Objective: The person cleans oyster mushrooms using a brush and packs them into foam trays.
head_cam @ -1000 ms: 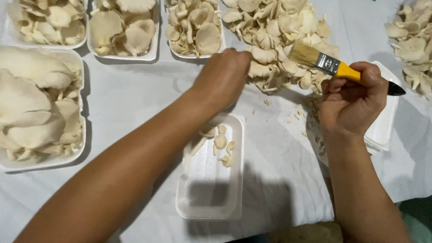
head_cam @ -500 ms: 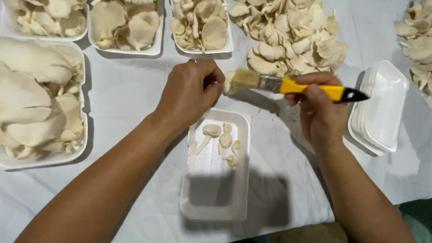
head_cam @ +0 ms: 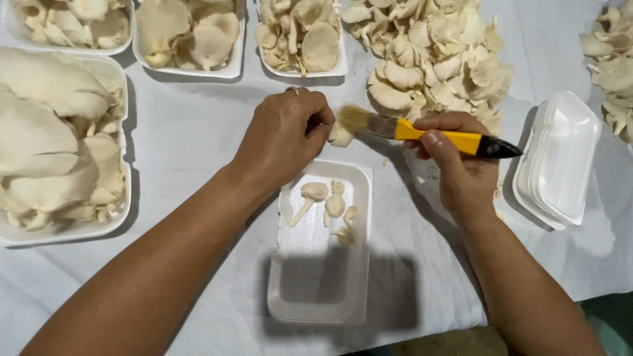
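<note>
My left hand (head_cam: 283, 135) is closed around a small pale mushroom (head_cam: 341, 135) just above the far end of a white foam tray (head_cam: 316, 290). My right hand (head_cam: 455, 165) grips a paintbrush (head_cam: 428, 132) with a yellow and black handle. Its bristles touch the mushroom in my left hand. A few small mushrooms (head_cam: 330, 207) lie in the tray's far half. A loose heap of oyster mushrooms (head_cam: 435, 53) sits on the white cloth beyond the brush.
A stack of empty foam trays (head_cam: 560, 165) stands at the right. Three filled trays (head_cam: 191, 39) line the far edge, and a large tray of big mushrooms (head_cam: 59, 145) lies at the left. More mushrooms (head_cam: 613, 66) lie at the far right.
My left hand has come back from the heap with a mushroom to above the tray. My right hand has swung the brush left until its bristles meet that mushroom.
</note>
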